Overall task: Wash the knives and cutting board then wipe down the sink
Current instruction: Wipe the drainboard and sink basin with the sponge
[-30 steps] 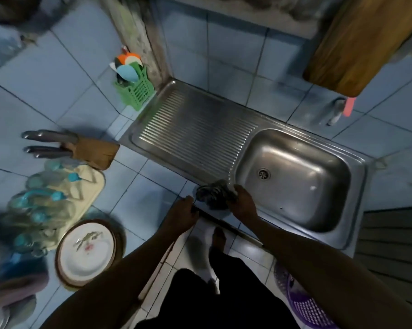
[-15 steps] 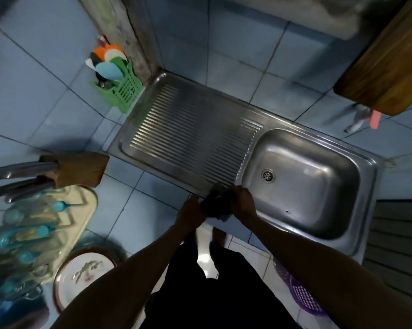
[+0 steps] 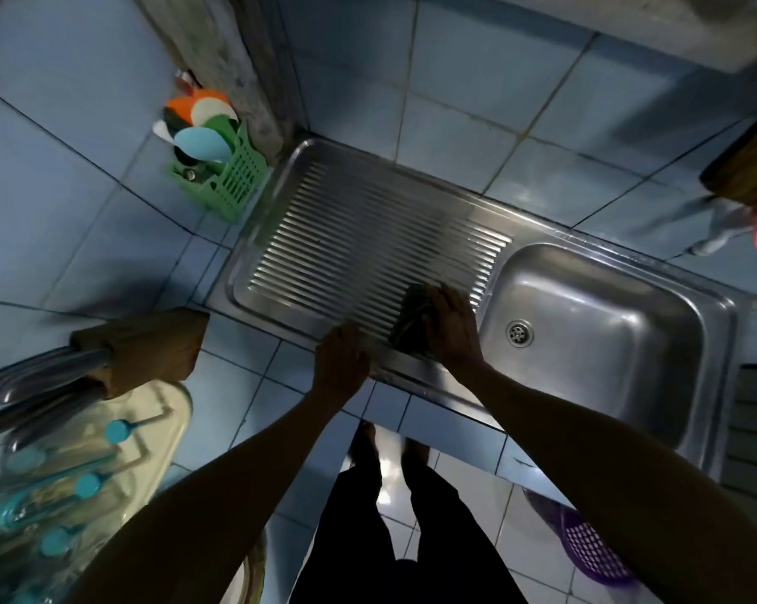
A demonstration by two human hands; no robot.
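Observation:
The steel sink has a ribbed drainboard (image 3: 359, 237) on the left and a basin (image 3: 607, 342) with a drain on the right. My right hand (image 3: 450, 329) presses a dark cloth (image 3: 411, 320) onto the drainboard's near right corner, beside the basin. My left hand (image 3: 341, 364) rests on the sink's front rim, just left of the cloth, holding nothing. Knives with steel handles (image 3: 41, 385) sit in a wooden block (image 3: 150, 346) on the counter at left. A wooden cutting board (image 3: 747, 167) leans at the upper right edge.
A green caddy (image 3: 226, 176) with coloured utensils stands at the drainboard's far left corner. A faucet (image 3: 716, 228) with a pink handle sits behind the basin. A cream tray (image 3: 167, 416) of clear containers with blue caps lies at lower left. A purple basket (image 3: 585, 542) is on the floor.
Both hands held the cloth at the sink's front edge; now the right hand has moved it up onto the drainboard and the left hand has let go and rests on the rim.

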